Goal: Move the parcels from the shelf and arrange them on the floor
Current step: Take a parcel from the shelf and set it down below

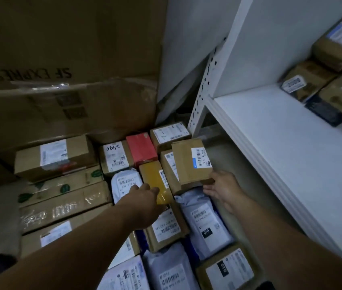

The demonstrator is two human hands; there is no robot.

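Brown parcel point(189, 162) in right hand point(221, 188) grip, above floor parcels point(205, 216) beside shelf point(270, 130).

The left hand point(145, 198) covers the near end of the yellow parcel point(155, 176), hiding its own fingertips. The right hand point(222, 190) pinches the brown box point(189, 164), fingers partly lost beneath it. The shelf boxes point(333, 49) run off the right edge, and the big carton point(61, 38) off the top and left. The small print on the labels is too blurred to read.
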